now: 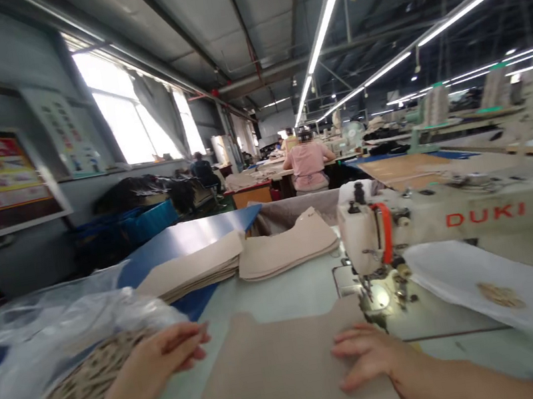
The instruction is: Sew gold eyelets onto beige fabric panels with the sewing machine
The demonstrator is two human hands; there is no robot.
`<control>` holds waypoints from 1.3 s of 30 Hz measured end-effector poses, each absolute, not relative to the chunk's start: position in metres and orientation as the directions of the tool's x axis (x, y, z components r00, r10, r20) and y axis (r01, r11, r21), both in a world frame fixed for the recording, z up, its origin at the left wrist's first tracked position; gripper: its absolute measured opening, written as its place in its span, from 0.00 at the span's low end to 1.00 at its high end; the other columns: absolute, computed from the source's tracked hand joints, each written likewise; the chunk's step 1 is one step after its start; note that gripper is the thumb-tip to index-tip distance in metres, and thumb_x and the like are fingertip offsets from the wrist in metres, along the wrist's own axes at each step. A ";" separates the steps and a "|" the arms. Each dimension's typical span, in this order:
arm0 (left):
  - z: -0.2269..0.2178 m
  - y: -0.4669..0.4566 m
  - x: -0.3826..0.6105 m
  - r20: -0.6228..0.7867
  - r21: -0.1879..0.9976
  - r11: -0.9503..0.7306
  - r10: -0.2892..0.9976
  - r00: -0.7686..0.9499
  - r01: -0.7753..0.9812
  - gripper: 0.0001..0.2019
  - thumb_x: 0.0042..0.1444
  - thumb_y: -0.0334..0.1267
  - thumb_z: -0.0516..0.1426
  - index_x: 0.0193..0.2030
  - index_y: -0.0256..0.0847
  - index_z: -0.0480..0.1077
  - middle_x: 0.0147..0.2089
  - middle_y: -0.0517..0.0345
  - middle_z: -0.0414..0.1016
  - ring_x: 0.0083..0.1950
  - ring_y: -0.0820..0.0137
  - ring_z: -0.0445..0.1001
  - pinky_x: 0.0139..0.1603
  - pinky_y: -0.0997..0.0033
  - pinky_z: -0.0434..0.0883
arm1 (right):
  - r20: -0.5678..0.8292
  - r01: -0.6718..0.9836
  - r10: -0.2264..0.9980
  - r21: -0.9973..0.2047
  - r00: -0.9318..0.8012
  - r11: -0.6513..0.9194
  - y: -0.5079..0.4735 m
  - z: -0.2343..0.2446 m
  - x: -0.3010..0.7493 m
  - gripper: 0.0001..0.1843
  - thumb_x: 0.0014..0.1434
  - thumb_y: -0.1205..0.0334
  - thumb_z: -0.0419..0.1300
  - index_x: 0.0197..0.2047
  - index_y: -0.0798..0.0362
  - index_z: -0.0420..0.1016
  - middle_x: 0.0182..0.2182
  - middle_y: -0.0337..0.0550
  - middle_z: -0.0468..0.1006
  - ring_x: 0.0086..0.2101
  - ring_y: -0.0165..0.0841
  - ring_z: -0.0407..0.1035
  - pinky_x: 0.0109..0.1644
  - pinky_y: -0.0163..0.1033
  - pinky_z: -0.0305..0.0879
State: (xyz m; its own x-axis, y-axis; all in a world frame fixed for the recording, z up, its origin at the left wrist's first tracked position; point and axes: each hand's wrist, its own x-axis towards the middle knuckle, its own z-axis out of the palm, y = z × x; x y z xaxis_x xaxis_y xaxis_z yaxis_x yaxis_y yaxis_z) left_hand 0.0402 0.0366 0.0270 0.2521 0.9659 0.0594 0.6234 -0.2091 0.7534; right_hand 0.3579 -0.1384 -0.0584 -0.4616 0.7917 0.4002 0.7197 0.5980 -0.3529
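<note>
cream duki sewing machine (477, 220) across the right side, large tan fabric panel (284, 372) flat before its needle, clear plastic bag (62, 313) of patterned pieces at left, right hand (372, 355) open, palm down on the panel, left hand (169, 353) open beside the bag, fingers outstretched

matt beige cloth panel (284, 372), glossy plastic bag (62, 313)

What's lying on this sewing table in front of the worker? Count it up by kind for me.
Sewing machine: 1
Stacks of beige cut pieces: 2
Single beige fabric piece, under the right hand: 1
Clear plastic bag: 1
Patterned cloth: 1
White sheet with small bits: 1
Total: 7
</note>
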 end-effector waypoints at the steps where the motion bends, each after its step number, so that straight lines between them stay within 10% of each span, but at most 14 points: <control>1: 0.020 0.032 0.059 0.018 0.762 -0.231 0.941 0.337 0.605 0.18 0.35 0.49 0.55 0.30 0.42 0.75 0.30 0.54 0.81 0.31 0.61 0.78 0.32 0.67 0.75 | 0.370 0.741 0.797 -0.319 -0.477 0.591 -0.138 -0.055 0.358 0.14 0.56 0.62 0.60 0.47 0.49 0.76 0.53 0.47 0.72 0.56 0.36 0.62 0.62 0.44 0.51; 10: -0.030 0.012 0.233 0.042 0.805 -0.440 0.710 0.703 0.397 0.17 0.38 0.48 0.51 0.30 0.43 0.73 0.26 0.57 0.78 0.27 0.63 0.74 0.32 0.67 0.72 | 0.239 0.918 0.890 0.015 -0.389 0.397 -0.177 -0.044 0.389 0.16 0.64 0.64 0.51 0.55 0.50 0.67 0.59 0.44 0.64 0.61 0.35 0.50 0.65 0.44 0.42; 19: -0.051 0.030 0.250 0.008 0.768 -0.449 0.719 0.695 0.456 0.13 0.38 0.52 0.51 0.28 0.55 0.73 0.26 0.73 0.79 0.31 0.61 0.77 0.38 0.66 0.70 | 0.273 0.887 0.845 -0.101 0.459 -0.450 -0.219 -0.020 0.511 0.14 0.60 0.72 0.51 0.43 0.57 0.77 0.41 0.49 0.78 0.42 0.36 0.72 0.47 0.38 0.65; 23: -0.057 0.035 0.251 0.032 0.748 -0.473 0.726 0.687 0.465 0.12 0.38 0.53 0.51 0.27 0.58 0.73 0.26 0.78 0.79 0.34 0.62 0.78 0.38 0.67 0.70 | 0.154 0.873 0.861 -0.023 0.485 -0.488 -0.207 -0.024 0.525 0.10 0.57 0.70 0.56 0.29 0.57 0.78 0.32 0.49 0.78 0.36 0.39 0.73 0.40 0.38 0.65; 29: -0.073 0.042 0.246 0.057 0.698 -0.542 0.694 0.718 0.469 0.16 0.46 0.48 0.50 0.37 0.48 0.74 0.36 0.65 0.81 0.40 0.63 0.77 0.40 0.73 0.69 | 0.060 0.863 0.863 0.027 0.502 -0.504 -0.194 -0.029 0.522 0.12 0.58 0.73 0.53 0.33 0.58 0.79 0.35 0.53 0.78 0.38 0.39 0.72 0.42 0.37 0.62; 39: -0.071 0.030 0.248 0.125 0.776 -0.477 0.759 0.639 0.414 0.11 0.45 0.44 0.51 0.31 0.52 0.73 0.30 0.71 0.80 0.35 0.63 0.76 0.38 0.73 0.65 | 0.033 0.853 0.859 -0.138 0.511 -0.503 -0.192 -0.029 0.535 0.11 0.56 0.72 0.55 0.31 0.56 0.79 0.35 0.50 0.79 0.40 0.38 0.71 0.44 0.37 0.60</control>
State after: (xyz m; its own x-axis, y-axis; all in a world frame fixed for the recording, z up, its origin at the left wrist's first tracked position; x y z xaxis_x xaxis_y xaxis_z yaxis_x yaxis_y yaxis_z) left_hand 0.2483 0.0303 -0.0713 0.6392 0.7588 0.1250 0.4141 -0.4765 0.7755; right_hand 0.5355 -0.1922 -0.0293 0.5112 0.8588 0.0330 0.8534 -0.5027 -0.1378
